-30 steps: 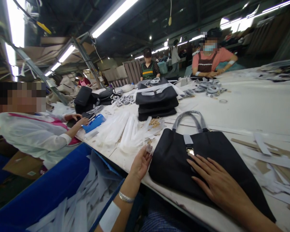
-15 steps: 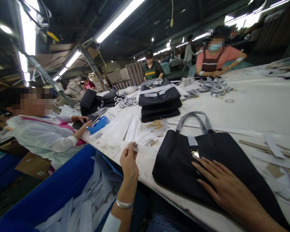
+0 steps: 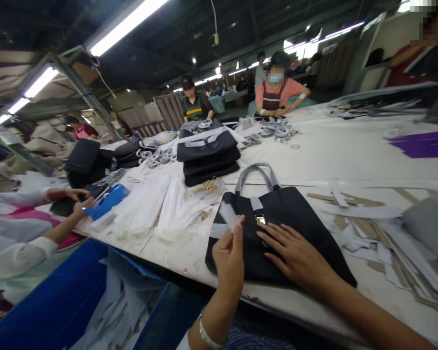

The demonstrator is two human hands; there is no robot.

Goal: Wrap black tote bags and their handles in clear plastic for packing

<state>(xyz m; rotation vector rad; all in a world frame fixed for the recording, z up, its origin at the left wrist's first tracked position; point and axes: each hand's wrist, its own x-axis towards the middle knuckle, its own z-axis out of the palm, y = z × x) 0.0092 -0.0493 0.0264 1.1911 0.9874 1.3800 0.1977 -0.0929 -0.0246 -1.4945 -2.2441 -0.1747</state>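
Your left hand is pinching one translucent strip, its grip closed over the left side of one black handbag. Your right hand is resting open, gripping nothing, its fingers touching the front beside one gold clasp. The black handbag is lying on the white surface, nearer you than one stack.

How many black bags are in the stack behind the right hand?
3 visible: a top bag with white strips across it, a middle bag and a bottom bag. Others may be hidden.
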